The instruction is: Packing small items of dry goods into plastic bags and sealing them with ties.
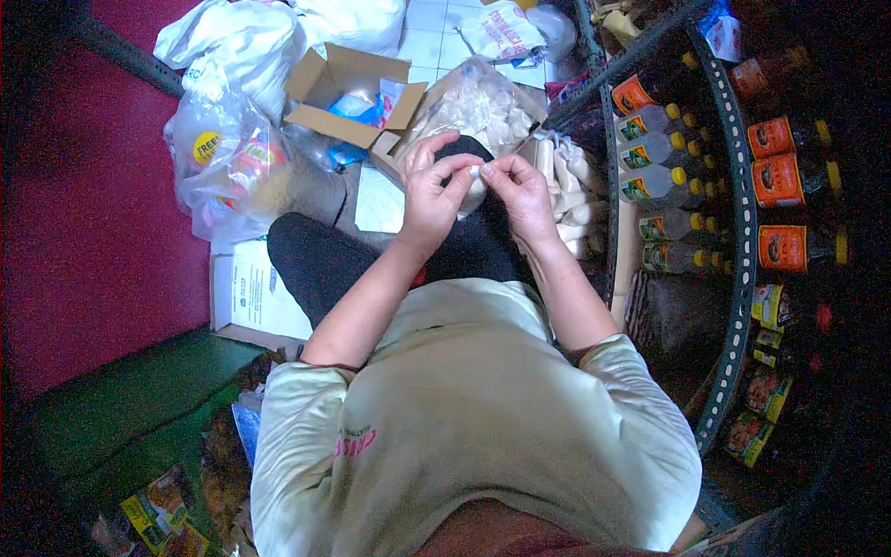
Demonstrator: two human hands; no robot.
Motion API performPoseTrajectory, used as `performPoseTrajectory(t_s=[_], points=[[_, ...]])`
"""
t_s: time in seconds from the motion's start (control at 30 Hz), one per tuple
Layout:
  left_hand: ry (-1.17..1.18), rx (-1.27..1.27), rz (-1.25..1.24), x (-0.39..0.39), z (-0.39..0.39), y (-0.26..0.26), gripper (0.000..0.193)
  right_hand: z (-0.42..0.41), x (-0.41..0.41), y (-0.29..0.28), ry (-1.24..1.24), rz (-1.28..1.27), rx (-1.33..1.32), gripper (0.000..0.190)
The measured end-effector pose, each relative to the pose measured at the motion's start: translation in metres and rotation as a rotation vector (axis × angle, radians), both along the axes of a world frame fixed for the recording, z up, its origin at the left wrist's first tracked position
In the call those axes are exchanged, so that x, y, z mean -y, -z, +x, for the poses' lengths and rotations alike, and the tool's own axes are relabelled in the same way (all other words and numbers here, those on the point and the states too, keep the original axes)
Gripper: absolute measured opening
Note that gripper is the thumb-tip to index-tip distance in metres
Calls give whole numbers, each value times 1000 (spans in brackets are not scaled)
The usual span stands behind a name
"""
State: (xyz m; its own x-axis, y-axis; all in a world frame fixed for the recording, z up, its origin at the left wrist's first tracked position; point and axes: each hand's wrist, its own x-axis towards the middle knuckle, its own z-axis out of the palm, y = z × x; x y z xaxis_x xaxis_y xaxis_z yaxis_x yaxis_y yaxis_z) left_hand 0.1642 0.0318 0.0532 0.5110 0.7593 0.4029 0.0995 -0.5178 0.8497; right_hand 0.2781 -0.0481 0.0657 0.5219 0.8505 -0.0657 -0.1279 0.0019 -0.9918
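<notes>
My left hand [433, 184] and my right hand [521, 188] meet over my dark-clad lap. Thumb and forefinger of each pinch a small white piece [475, 171], too small to identify; the other left fingers are spread. Just below it a pale, rounded bundle [474, 200] shows between the hands, and I cannot tell whether it joins the white piece. Beyond my fingers lies a large clear plastic bag [480, 104] filled with off-white packets or lumps. To the right, several long pale filled packets [572, 184] are piled beside the shelf.
An opened cardboard box [330, 125] holds blue-and-white plastic packaging. White plastic bags [230, 42] and a clear bag of goods [223, 163] stand at left by a red wall [104, 209]. A metal shelf rack [741, 230] on the right carries clear bottles [644, 154] and orange-labelled bottles [778, 179].
</notes>
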Motion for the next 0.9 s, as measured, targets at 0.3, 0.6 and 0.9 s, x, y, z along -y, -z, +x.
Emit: performPoseTrajectory(t_s=[0.3,0.6,0.9], points=[[46,646,-980,32,26,0,24,-19,-2,-4,123,105,654,12],[-61,403,-763,28,24,4,16,-7,-6,7,262,112,998,9],[289,422,-767,12,26,8,8,9,3,5,141,32,656,7]])
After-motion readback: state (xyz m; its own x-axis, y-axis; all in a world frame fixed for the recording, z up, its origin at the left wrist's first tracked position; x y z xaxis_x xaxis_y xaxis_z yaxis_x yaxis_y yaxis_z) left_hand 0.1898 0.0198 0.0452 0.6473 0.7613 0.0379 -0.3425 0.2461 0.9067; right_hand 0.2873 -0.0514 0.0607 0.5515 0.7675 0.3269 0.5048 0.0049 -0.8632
